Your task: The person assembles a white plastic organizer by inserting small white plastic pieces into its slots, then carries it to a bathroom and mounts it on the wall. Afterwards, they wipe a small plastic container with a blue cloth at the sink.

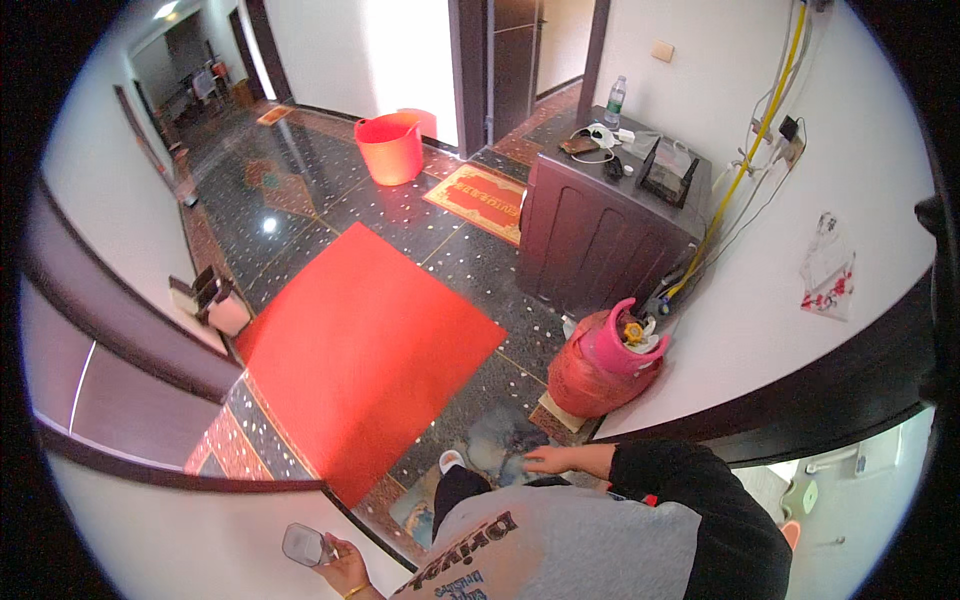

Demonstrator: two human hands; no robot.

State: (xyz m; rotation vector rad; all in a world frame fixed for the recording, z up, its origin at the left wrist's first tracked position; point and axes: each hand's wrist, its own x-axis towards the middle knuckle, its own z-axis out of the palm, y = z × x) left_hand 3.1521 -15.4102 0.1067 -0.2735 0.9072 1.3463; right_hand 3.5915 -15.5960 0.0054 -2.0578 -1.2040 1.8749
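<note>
At the lower left, my left hand [345,566] grips a clear plastic cup [302,545] with a rounded-square rim, held beside the white wall panel. My right hand [550,460] hangs in front of my body with its fingers loosely stretched out and nothing visible in them. Beneath it lies a mottled grey-blue floor mat [500,438]. One foot in a white slipper [452,461] shows at the mat's edge.
A large red mat [370,350] covers the floor ahead. To its right stand a red gas cylinder [600,370] and a dark washing machine [610,235] bearing a bottle [615,102] and a router [668,172]. A red bucket [390,150] stands farther back.
</note>
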